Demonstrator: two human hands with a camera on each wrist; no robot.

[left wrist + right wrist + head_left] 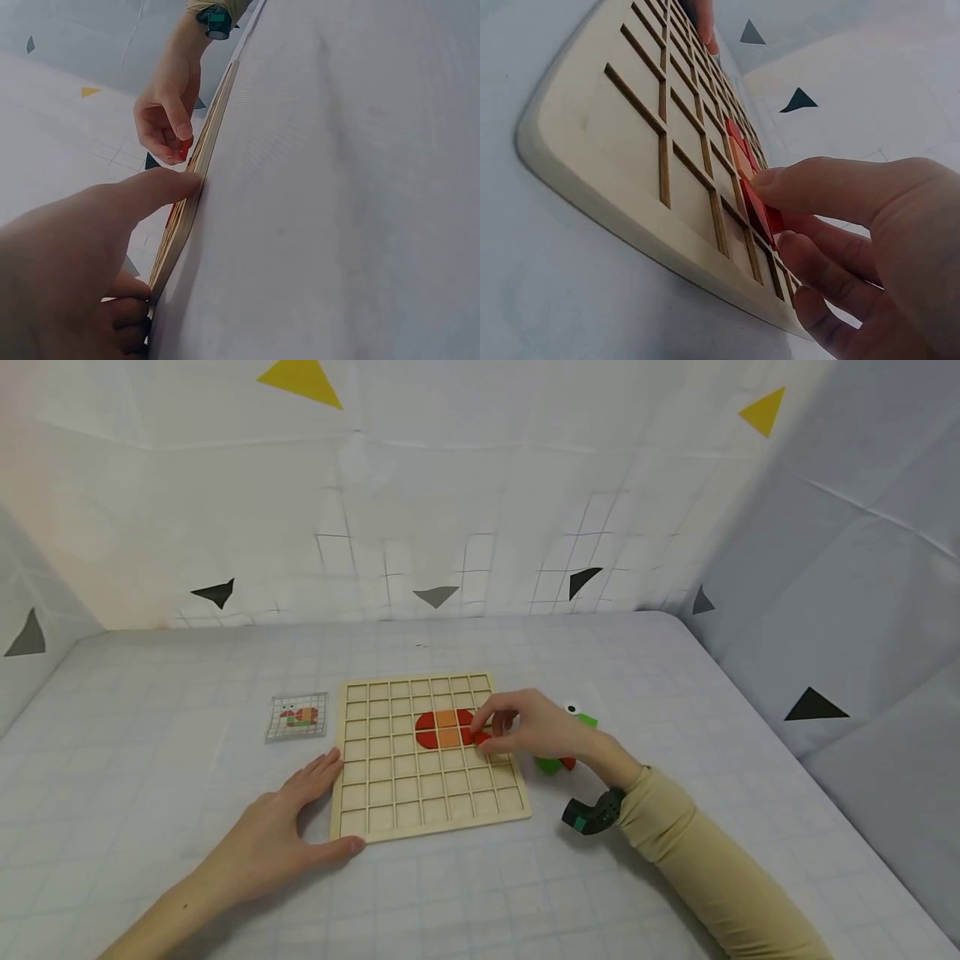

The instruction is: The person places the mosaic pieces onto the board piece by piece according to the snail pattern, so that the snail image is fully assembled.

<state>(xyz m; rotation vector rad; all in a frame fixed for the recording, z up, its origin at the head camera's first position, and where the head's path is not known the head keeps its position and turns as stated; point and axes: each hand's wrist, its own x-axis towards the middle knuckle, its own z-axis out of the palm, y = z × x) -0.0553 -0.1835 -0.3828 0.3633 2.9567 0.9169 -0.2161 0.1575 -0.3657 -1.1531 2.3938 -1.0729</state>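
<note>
A square wooden grid board [407, 789] lies on the table. Two orange square tiles [447, 738] sit in its cells, flanked by rounded red tiles [425, 721]. My right hand [536, 727] is over the board's right part, pinching a red tile [759, 214] between thumb and fingertips, right at the cells beside the orange ones. My left hand [262, 839] rests against the board's near left corner. Its thumb [161, 187] lies at the front edge and its fingers reach along the left edge, spread and fairly straight.
Left of the board lies a small clear-covered picture card [300, 717] showing a red, orange and green figure on a grid. Right of the board, partly behind my right hand, are green pieces [550, 766], a red piece [568, 763] and a white eye piece [572, 707].
</note>
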